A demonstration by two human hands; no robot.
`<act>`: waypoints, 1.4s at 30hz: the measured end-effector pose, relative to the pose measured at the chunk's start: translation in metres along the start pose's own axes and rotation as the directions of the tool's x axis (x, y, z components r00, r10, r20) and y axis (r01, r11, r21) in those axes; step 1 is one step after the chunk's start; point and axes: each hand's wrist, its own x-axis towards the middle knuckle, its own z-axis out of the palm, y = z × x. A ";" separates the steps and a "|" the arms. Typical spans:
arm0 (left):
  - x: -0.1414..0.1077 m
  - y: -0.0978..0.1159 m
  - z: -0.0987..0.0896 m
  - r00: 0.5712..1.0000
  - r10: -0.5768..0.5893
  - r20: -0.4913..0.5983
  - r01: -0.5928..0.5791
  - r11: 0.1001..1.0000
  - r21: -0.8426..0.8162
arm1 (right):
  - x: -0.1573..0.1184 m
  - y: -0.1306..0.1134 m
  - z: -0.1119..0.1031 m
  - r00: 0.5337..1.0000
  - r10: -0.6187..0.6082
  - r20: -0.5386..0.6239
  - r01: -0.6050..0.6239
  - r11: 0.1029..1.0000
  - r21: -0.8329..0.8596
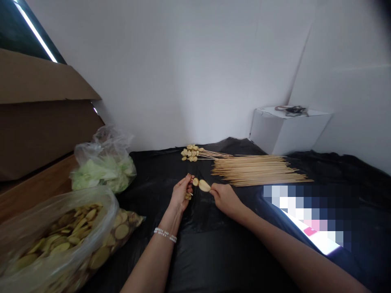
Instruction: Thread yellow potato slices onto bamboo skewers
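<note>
Between my two hands a pale small potato slice point(195, 182) and a larger potato slice point(204, 186) sit in line, as on a skewer. The stick itself is hard to make out. My left hand point(182, 190) is closed, its thumb and finger pinching beside the small slice. More potato slices point(188, 196) are held under its curled fingers. On the other side, my right hand point(225, 198) is closed, with its fingertips pinched at the right end of the larger slice. Its palm side is hidden.
Behind my hands lie skewers with potato slices point(191, 152) and a pile of bare bamboo skewers point(259, 169). A bag of potato slices point(111, 203) and a bag of pale green vegetable point(104, 173) stand left. Right are a lit screen point(324, 240) and white box point(287, 126).
</note>
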 end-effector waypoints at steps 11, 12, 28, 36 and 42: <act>-0.002 -0.003 0.002 0.999 -0.030 -0.010 0.030 0.999 0.035 | 0.003 0.003 0.002 0.998 0.061 0.032 -0.065 0.984 0.164; -0.002 -0.003 0.002 1.000 -0.029 -0.005 0.029 0.999 0.034 | 0.001 0.002 0.002 1.000 0.029 -0.007 -0.029 0.996 0.084; -0.001 -0.009 0.003 0.997 0.073 -0.021 -0.070 0.991 0.115 | 0.006 0.002 0.000 1.000 0.027 0.008 -0.028 0.988 0.150; 0.002 -0.009 0.000 0.993 0.108 -0.051 -0.101 0.987 0.129 | 0.005 0.005 0.005 0.999 -0.020 -0.046 0.027 0.984 0.176; -0.002 -0.007 0.002 0.989 0.128 -0.075 -0.121 0.988 0.098 | 0.011 0.016 -0.007 0.979 0.025 -0.201 0.019 0.976 0.217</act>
